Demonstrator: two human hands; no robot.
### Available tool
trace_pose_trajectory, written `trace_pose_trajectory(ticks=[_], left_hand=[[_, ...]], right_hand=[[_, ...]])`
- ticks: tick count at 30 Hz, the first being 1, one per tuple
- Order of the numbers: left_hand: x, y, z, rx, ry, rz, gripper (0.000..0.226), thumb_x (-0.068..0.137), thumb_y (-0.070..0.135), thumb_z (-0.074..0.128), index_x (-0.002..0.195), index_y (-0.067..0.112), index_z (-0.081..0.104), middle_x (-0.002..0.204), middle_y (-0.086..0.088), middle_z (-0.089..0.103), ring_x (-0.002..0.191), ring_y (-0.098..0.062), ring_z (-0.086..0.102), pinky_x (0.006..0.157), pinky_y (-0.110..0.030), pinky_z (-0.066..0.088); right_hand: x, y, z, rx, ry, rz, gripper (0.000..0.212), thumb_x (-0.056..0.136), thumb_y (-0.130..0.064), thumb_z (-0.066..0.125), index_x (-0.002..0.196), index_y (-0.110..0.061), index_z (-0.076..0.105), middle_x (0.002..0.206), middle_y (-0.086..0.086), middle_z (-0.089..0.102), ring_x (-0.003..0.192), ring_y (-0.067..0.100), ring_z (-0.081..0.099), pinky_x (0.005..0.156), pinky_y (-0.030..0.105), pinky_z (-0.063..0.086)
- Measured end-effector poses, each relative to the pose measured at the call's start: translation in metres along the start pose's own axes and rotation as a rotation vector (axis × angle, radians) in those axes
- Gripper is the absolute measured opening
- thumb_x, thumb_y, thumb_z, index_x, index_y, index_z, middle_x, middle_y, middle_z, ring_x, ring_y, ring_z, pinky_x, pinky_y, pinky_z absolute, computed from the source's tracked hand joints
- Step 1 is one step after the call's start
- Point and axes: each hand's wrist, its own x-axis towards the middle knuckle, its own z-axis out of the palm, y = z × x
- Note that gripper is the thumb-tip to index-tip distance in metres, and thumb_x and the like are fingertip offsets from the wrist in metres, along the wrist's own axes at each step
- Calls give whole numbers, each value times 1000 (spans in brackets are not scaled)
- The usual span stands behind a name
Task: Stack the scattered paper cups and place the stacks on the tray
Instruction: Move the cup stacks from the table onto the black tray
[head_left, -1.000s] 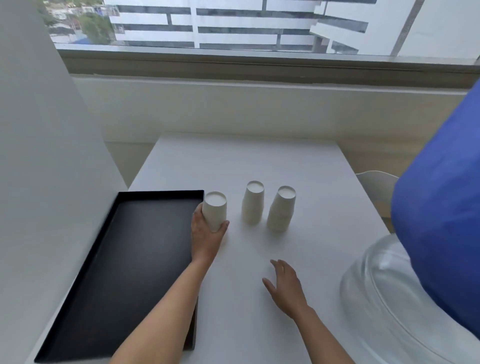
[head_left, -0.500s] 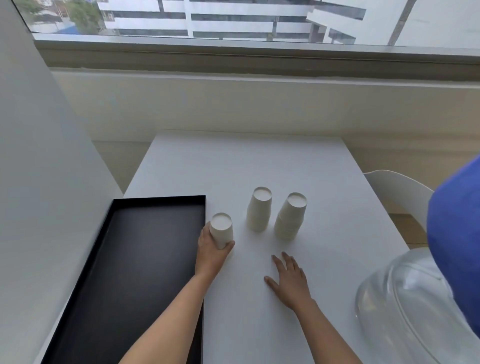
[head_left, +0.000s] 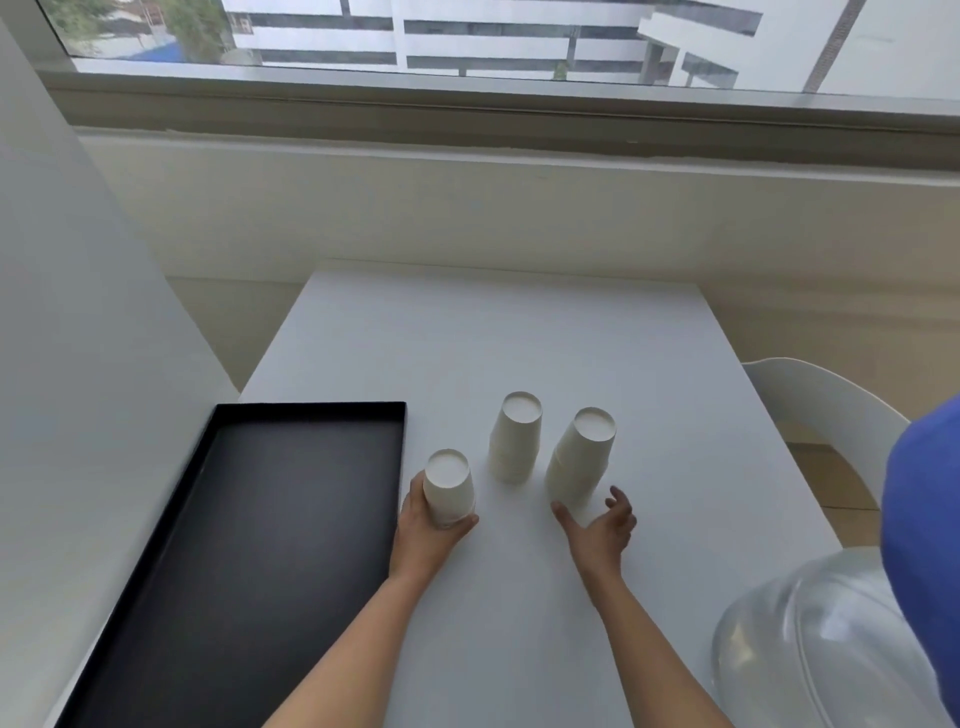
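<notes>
Three stacks of paper cups are seen standing upside down, bases up, on the white surface (head_left: 493, 338), all outside the black tray (head_left: 311, 406). The left stack (head_left: 449, 488), just beside the tray's right rim, is grasped by the left hand (head_left: 428, 535), whose fingers are wrapped round its lower part. The middle stack (head_left: 514, 439) stands untouched. The right stack (head_left: 582, 457) is tilted slightly, and at its foot the right hand (head_left: 600, 530) is held with fingers released and spread; contact cannot be told. A clear dome (head_left: 810, 639) lies near the right edge.
</notes>
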Motion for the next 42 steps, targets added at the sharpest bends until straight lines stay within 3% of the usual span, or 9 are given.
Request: trace_pose_trajectory(ticks=[6,13,17,26,30,36,42], left_hand=[[6,-4,7,7,21,-19,88,60,33,85,130,31,32,124,10,49,119,-18,47,91,-32,40],[11,-3,13,14,72,-38,81,58,33,84,122,35,34,107,12,51,101,-14,50,78,-27,39],[9,-2,14,13,97,-28,80,60,29,82,123,35,34,109,12,50,97,-13,49,76,-26,38],[4,6,12,-18,157,-42,81,60,29,83,126,30,37,110,10,53,100,-15,52,78,-28,41],[3,13,10,-46,188,-44,80,60,34,83,125,32,37,114,6,58,102,-19,57,83,-34,50],[7,23,-7,-103,282,41,78,60,31,84,123,33,38,115,6,59,102,-17,57,85,-35,51],[22,16,-44,-131,369,59,78,60,24,85,123,30,39,116,2,56,103,-20,55,80,-35,48]], right_hand=[[27,-8,-6,36,-108,34,100,69,-21,84,146,-14,19,146,12,23,136,29,28,112,46,30],[42,-8,-1,88,-136,-30,89,62,-12,86,135,-14,35,132,8,42,123,28,45,101,50,44],[46,-8,2,130,-128,-64,82,61,-9,85,129,-18,39,125,4,52,113,27,53,91,44,49],[49,-7,5,77,-96,-112,80,59,-11,86,125,-19,41,114,-1,47,104,22,50,83,35,43],[39,2,6,75,-90,-114,78,61,-12,84,122,-24,38,111,-5,40,98,11,41,81,32,39],[5,13,13,71,-57,-130,81,63,-14,84,128,-22,36,114,-7,37,89,-3,34,80,32,38],[-20,19,29,83,-91,-160,82,64,-15,84,128,-26,34,115,-9,46,104,15,47,83,31,39]])
